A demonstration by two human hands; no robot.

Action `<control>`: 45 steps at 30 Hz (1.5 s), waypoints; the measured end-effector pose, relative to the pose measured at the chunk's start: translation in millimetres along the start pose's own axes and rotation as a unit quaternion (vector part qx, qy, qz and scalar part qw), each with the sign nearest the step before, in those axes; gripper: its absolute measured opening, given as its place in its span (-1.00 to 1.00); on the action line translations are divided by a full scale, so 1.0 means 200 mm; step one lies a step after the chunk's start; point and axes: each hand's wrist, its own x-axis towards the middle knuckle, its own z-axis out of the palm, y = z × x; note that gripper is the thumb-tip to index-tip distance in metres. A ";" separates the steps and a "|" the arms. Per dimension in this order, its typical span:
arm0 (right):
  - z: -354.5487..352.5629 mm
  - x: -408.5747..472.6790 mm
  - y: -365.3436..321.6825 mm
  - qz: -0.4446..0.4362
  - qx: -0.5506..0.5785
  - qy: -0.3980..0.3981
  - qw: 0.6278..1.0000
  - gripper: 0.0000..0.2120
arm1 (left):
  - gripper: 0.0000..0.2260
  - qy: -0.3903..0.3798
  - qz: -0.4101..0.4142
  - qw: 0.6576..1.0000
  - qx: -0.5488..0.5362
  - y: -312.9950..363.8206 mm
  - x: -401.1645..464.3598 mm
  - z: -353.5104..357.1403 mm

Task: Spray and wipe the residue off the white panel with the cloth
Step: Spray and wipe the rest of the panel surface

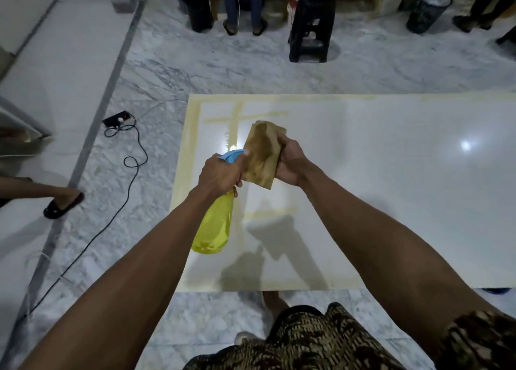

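Note:
A large white panel [391, 191] lies flat on the marble floor, with yellowish residue [234, 118] in strips along its left and far edges and in lines near its left end. My left hand [220, 174] grips a yellow spray bottle [215, 227] by its blue trigger head [231, 155], nozzle pointing at the cloth. My right hand [290, 163] holds a folded brown stained cloth [262, 157] up above the panel, right in front of the nozzle.
A black power strip [117, 119] and its cable [131, 171] lie on the floor left of the panel. A person's sandalled foot [62, 204] is at the left. Another person's legs [243, 6], a black stool [312, 26] and black bins [196, 6] stand at the far side.

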 end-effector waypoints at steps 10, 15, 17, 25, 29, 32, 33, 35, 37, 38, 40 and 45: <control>0.01 0.32 -0.18 0.038 -0.015 -0.011 0.999 -0.48 | -0.33 0.030 -0.035 0.998 0.045 0.17 0.37 0.06; -0.16 0.45 -0.27 0.048 -0.027 0.024 0.998 -0.47 | -0.36 0.039 -0.035 0.998 0.045 0.23 0.52 0.16; -0.25 0.52 -0.34 0.043 -0.059 0.072 0.995 -0.49 | -0.38 0.036 -0.036 0.999 0.002 0.25 0.57 0.19; -0.47 1.07 -0.73 -0.169 -0.622 0.249 0.723 -0.49 | -0.52 0.050 0.000 0.993 -0.106 0.35 0.75 0.25; -0.61 1.39 -0.54 -0.061 -0.776 0.167 0.606 -0.44 | -0.59 0.053 0.003 0.994 -0.099 0.31 0.79 0.26; -0.66 1.37 -0.29 -0.087 -0.820 0.157 0.543 -0.33 | -0.68 0.052 -0.003 0.995 -0.089 0.23 0.76 0.25; -0.66 1.34 -0.24 -0.099 -0.826 0.149 0.535 -0.29 | -0.69 0.052 -0.004 0.995 -0.085 0.21 0.75 0.25; -0.68 1.23 -0.16 -0.095 -0.839 0.116 0.522 -0.37 | -0.69 0.050 -0.011 0.996 -0.071 0.17 0.68 0.24; -0.73 1.13 -0.05 -0.107 -0.852 0.099 0.503 -0.43 | -0.66 0.048 -0.016 0.997 -0.065 0.13 0.62 0.23; -0.75 1.05 0.03 -0.103 -0.859 0.092 0.494 -0.41 | -0.64 0.045 -0.017 0.997 -0.061 0.11 0.58 0.24; -0.77 0.88 0.18 -0.117 -0.855 0.080 0.499 -0.38 | -0.60 0.037 -0.018 0.998 -0.051 0.06 0.48 0.23; -0.73 0.44 0.50 -0.092 -0.832 0.087 0.541 -0.29 | -0.57 0.024 -0.008 0.998 -0.065 -0.07 0.22 0.20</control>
